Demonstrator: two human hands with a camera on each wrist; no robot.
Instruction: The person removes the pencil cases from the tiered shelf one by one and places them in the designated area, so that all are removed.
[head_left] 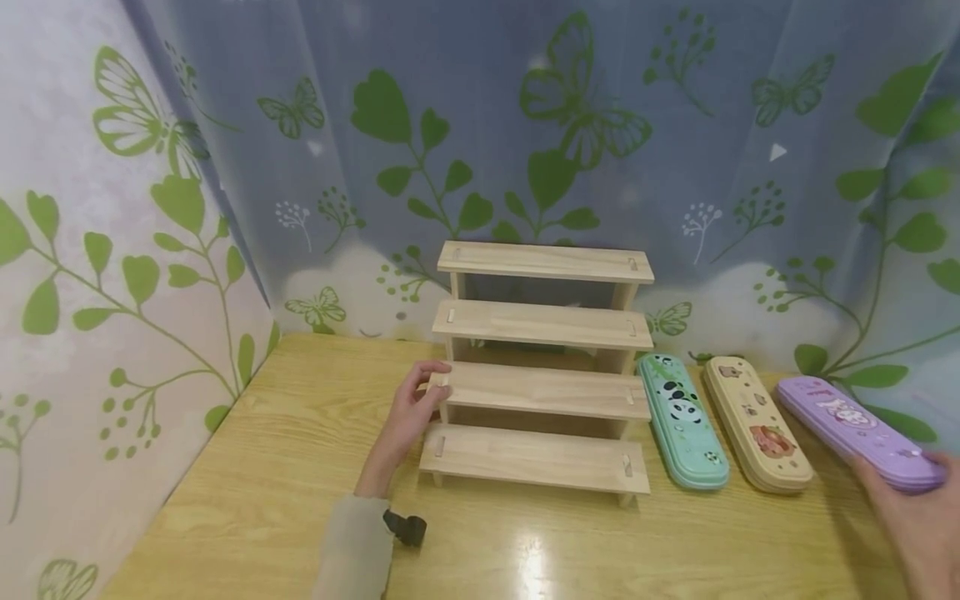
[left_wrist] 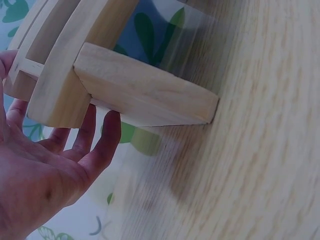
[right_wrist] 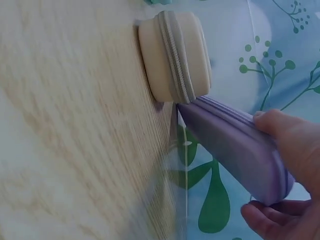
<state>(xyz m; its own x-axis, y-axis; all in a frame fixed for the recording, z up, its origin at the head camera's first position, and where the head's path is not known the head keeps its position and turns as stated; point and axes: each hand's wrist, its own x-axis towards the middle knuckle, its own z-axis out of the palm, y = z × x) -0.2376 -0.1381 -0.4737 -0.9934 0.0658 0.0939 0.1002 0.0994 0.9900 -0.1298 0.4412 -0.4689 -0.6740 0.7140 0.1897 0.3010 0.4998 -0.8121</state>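
Note:
A pale wooden stepped shelf rack (head_left: 540,390) stands on the table against the curtain. At the left end of its second-lowest board, my left hand (head_left: 407,417) grips the edge, thumb on top and fingertips behind. The left wrist view shows fingers (left_wrist: 104,142) bent under the board (left_wrist: 60,95) beside its leg. My right hand (head_left: 915,512) holds the near end of a purple zipped pencil case (head_left: 847,425) between thumb and fingers. In the right wrist view this case (right_wrist: 230,145) slants, its held end raised off the table.
Left of the purple case lies a cream pencil case (head_left: 750,408), with a mint-green panda pencil case (head_left: 693,446) between it and the rack. A curtain (head_left: 480,100) printed with leaves and butterflies closes off the back of the wooden table (head_left: 300,500), and more printed cloth hangs at the left.

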